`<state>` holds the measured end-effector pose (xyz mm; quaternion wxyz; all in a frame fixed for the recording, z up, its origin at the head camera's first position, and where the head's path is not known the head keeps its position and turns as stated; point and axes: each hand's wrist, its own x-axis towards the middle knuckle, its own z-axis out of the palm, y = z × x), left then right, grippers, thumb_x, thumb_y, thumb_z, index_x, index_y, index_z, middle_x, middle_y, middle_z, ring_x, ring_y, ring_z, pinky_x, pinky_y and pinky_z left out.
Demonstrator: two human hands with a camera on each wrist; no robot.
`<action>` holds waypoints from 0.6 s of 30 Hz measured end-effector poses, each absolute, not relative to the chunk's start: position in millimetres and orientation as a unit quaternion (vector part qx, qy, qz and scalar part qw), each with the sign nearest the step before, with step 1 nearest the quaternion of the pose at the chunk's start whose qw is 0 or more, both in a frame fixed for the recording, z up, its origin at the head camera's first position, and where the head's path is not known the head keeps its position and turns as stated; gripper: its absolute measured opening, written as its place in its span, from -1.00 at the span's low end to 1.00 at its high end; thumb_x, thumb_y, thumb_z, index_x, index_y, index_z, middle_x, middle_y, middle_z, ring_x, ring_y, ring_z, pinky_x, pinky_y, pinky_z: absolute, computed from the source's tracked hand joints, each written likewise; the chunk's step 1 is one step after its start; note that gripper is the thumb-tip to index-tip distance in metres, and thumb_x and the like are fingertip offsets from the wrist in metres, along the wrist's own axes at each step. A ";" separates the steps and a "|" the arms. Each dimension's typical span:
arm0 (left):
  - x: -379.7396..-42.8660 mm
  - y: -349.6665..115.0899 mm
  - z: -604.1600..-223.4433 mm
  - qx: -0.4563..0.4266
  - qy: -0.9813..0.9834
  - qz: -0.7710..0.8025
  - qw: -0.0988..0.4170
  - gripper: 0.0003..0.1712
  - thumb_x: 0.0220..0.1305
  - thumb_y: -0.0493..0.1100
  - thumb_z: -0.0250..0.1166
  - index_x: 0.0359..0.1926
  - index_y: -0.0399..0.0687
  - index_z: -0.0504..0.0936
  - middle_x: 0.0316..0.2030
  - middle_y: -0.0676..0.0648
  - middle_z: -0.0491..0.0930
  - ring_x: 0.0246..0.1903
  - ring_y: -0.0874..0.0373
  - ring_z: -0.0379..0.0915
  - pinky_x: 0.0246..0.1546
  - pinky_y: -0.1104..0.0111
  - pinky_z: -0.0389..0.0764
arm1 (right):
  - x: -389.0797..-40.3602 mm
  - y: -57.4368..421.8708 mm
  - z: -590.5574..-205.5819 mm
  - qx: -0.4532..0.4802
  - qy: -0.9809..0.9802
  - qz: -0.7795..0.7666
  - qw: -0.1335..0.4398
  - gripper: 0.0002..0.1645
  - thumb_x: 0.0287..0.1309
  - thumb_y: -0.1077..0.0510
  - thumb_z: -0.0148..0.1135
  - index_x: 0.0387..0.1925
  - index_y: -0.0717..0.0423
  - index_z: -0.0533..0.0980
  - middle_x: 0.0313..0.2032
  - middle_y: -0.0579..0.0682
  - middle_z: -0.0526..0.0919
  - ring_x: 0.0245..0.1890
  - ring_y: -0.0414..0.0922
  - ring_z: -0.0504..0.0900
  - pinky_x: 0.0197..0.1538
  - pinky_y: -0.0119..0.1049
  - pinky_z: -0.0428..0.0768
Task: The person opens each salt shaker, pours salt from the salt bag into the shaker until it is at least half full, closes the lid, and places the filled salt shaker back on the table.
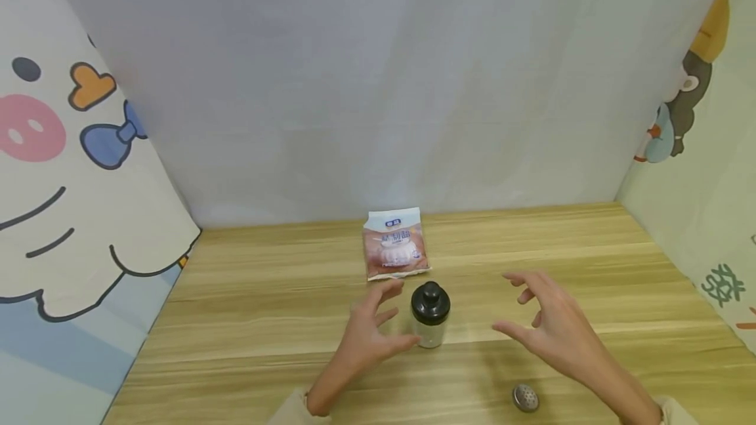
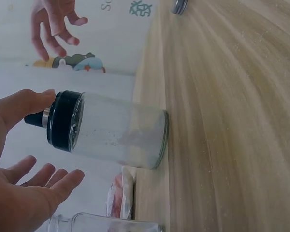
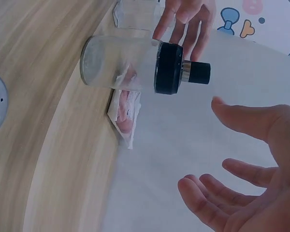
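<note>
A clear glass jar with a black knobbed lid stands upright on the wooden table. Just left of it is my left hand, fingers spread and thumb apart, the thumb tip overlapping the jar in the head view. In the left wrist view the thumb reaches the lid's edge. My right hand hovers to the right of the jar, fingers loosely bent, holding nothing. Below it on the table lies a round metal shaker cap with small holes.
A printed packet lies flat behind the jar. The wrist views show a second clear glass container on the jar's left; the left hand hides it in the head view. A grey cloth hangs behind the table.
</note>
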<state>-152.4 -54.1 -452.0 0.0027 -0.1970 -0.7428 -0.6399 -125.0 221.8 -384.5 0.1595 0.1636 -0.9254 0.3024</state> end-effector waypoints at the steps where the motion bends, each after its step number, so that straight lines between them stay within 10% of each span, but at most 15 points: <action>1: -152.5 -52.6 -453.1 -0.198 -0.745 -0.637 0.001 -0.08 -0.25 -0.36 0.56 0.21 -0.29 0.33 0.19 -0.30 0.34 0.20 -0.21 0.26 0.11 0.10 0.48 | -126.1 220.9 -383.6 0.168 -0.923 0.305 0.162 -0.26 -0.27 0.05 0.58 0.04 0.08 0.48 -0.14 -0.05 0.54 -0.34 -0.20 0.48 -0.53 -0.43 0.50; 18: -157.8 -38.6 -465.6 -0.173 -0.774 -0.608 -0.021 -0.09 -0.24 -0.24 0.58 0.20 -0.23 0.35 0.10 -0.18 0.45 0.12 -0.11 0.37 -0.04 0.14 0.60 | -149.8 198.5 -381.2 0.212 -0.899 0.362 0.125 -0.28 -0.24 0.10 0.57 0.04 0.11 0.47 -0.14 0.01 0.55 -0.31 -0.11 0.52 -0.53 -0.44 0.55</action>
